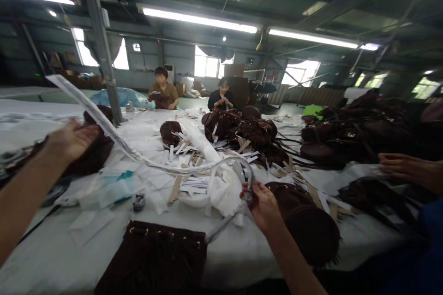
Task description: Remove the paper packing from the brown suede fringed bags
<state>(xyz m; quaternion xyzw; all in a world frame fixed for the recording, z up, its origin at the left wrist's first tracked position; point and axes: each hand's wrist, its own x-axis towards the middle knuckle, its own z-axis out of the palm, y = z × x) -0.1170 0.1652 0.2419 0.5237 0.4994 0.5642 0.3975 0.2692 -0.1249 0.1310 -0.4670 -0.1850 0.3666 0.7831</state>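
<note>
My left hand (71, 140) is raised at the left and blurred by motion. Its fingers look curled beside a long clear plastic strip (114, 140) that runs up past it into the air. The strip sags across the table, loops at the middle and ends in my right hand (261, 203), which is closed on it. Just right of that hand lies a dark brown fringed bag (308, 226). A flat brown drawstring bag (152, 258) with metal eyelets lies at the front edge, between my arms.
The white table (51, 258) is strewn with paper strips, cardboard slips (175, 189) and white wrapping. Piles of brown bags (242, 129) fill the middle and right. A co-worker's hand (408, 168) reaches in from the right. Two people (162, 94) sit at the far side.
</note>
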